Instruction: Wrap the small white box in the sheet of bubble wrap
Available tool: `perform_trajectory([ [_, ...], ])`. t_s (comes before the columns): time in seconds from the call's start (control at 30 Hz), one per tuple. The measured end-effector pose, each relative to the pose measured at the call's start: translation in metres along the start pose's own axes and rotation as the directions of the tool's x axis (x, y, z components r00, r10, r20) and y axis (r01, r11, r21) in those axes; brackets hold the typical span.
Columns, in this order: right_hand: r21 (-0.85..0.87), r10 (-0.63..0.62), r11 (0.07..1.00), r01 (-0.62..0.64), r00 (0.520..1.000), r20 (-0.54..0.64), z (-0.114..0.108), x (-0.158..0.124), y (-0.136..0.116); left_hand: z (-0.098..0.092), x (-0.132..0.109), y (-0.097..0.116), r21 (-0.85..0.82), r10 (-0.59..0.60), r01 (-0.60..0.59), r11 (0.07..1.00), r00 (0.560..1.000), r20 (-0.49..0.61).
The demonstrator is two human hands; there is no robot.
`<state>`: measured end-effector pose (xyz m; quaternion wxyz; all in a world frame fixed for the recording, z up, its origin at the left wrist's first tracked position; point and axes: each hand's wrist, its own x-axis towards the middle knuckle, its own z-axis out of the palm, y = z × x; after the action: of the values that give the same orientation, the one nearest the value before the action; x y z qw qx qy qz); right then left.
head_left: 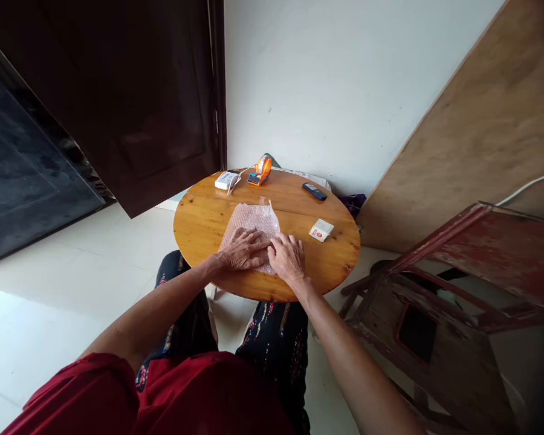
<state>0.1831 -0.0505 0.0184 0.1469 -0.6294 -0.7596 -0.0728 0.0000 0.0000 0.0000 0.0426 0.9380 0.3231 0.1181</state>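
Observation:
A sheet of clear bubble wrap (255, 216) lies on the round wooden table (199, 226) in front of me, with a raised, creased edge at its far right corner. My left hand (242, 249) rests flat across its near part, fingers stretched out towards the right. Against the wrap's right edge is my right hand (287, 256), its fingers bent and held close together on the plastic. The two hands nearly meet at the fingertips. Whether anything lies under or inside the wrap is hidden.
An orange tape dispenser (262, 170) and a white box-shaped device with a cable (225, 180) stand at the table's far side. A dark handset (314, 191) and a small white and red packet (321, 229) lie to the right. Beyond is a worn folding chair (439, 344).

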Motion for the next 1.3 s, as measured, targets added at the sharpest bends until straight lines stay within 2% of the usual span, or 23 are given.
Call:
perform_trajectory([
  [0.17, -0.044, 0.126, 0.991, -0.127, 0.992, -0.031, -0.001, -0.002, 0.001, 0.002, 0.001, -0.001, -0.018, -0.009, 0.009, 1.0, 1.0, 0.002],
  [0.37, -0.077, 0.207, 0.975, -0.209, 0.978, -0.033, -0.002, -0.003, 0.005, 0.002, 0.001, 0.002, -0.029, -0.021, 0.021, 0.999, 1.0, 0.022],
  [0.6, -0.072, 0.235, 0.969, -0.236, 0.972, -0.024, -0.002, -0.005, 0.008, -0.017, 0.008, 0.012, 0.0, -0.092, 0.093, 0.996, 0.986, 0.139],
  [0.77, -0.024, 0.231, 0.973, -0.231, 0.972, -0.034, 0.001, -0.006, 0.013, -0.03, -0.004, 0.029, 0.04, -0.13, 0.127, 0.991, 0.987, 0.092],
  [0.9, 0.033, 0.18, 0.983, -0.18, 0.983, -0.025, 0.002, -0.011, 0.021, -0.025, -0.014, 0.027, -0.047, -0.08, 0.086, 0.995, 0.99, 0.114],
  [1.03, 0.075, 0.145, 0.988, -0.137, 0.983, -0.113, -0.011, -0.008, 0.046, -0.017, -0.01, 0.014, -0.138, -0.04, 0.055, 0.989, 0.993, 0.108],
  [1.13, -0.006, 0.214, 0.976, -0.218, 0.963, -0.161, -0.025, 0.006, 0.08, -0.015, -0.006, 0.012, -0.155, -0.032, 0.044, 0.987, 0.996, 0.081],
  [1.2, -0.075, 0.304, 0.947, -0.314, 0.945, -0.123, -0.029, 0.017, 0.106, -0.016, -0.004, 0.014, -0.167, -0.038, 0.049, 0.985, 0.997, 0.067],
  [1.3, -0.092, 0.418, 0.906, -0.413, 0.907, 0.049, -0.029, 0.031, 0.136, -0.019, -0.005, 0.019, -0.194, -0.067, 0.078, 0.978, 0.996, 0.065],
])
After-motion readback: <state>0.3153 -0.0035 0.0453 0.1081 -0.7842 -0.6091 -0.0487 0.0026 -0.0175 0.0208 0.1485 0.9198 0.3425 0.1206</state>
